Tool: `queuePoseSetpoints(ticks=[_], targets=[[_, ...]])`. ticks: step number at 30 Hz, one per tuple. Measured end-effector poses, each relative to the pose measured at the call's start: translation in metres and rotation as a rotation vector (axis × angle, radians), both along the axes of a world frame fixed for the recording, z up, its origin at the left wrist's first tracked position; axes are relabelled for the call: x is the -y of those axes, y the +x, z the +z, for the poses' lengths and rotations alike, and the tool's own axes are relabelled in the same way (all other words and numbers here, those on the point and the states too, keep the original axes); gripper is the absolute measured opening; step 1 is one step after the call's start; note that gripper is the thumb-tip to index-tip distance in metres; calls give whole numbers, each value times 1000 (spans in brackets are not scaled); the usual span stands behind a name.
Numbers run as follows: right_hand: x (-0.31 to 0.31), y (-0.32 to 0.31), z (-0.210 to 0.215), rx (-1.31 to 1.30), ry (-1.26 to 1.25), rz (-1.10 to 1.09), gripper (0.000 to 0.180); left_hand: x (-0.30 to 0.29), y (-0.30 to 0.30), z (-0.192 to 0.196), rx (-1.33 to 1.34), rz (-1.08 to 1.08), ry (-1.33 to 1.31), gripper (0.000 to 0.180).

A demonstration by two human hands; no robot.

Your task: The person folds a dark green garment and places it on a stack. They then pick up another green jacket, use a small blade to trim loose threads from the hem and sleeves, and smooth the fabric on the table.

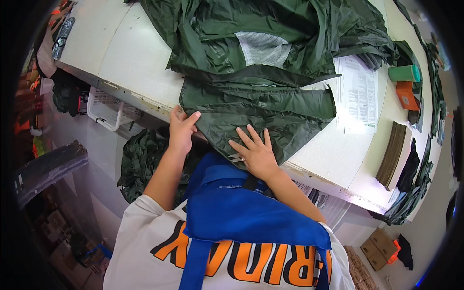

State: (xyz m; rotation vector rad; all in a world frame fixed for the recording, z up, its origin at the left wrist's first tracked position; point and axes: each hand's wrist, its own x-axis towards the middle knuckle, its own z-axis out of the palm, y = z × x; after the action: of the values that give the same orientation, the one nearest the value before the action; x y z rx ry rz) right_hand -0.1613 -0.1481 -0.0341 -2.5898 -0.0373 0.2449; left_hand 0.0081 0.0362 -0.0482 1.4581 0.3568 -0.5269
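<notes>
A dark green, thin, shiny garment (263, 113) lies on the white table, its near part hanging over the front edge toward me. My left hand (182, 129) pinches the garment's left edge between thumb and fingers. Spread flat on the near part of the cloth is my right hand (258, 153), fingers stretched out. Small metal thread snips (236, 158) stick out to the left from under its palm; their handle is hidden by the hand. A light mesh panel (263, 48) shows on the far part of the garment.
Printed sheets (360, 96) lie right of the garment, near a green thread cone (404, 73), an orange box (407, 95) and a cardboard stack (392, 154). A white basket (108, 108) and heaped green cloth (140, 164) are below the table's edge. Cardboard boxes (378, 247) stand at lower right.
</notes>
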Motion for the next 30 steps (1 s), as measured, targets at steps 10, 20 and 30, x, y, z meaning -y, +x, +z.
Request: queuePoseSetpoints(ticks=[10,20,30], targets=[[41,-24,10,104,603,-96,36,94,-27,39,588,-1250,416,67],[165,-102,-24,215,-650,-897,59,113,-35,51,804,-1387,780,55],[112,-24,26,209,1404,-1099,38,105,-45,-4,1221,-1354,673,41]])
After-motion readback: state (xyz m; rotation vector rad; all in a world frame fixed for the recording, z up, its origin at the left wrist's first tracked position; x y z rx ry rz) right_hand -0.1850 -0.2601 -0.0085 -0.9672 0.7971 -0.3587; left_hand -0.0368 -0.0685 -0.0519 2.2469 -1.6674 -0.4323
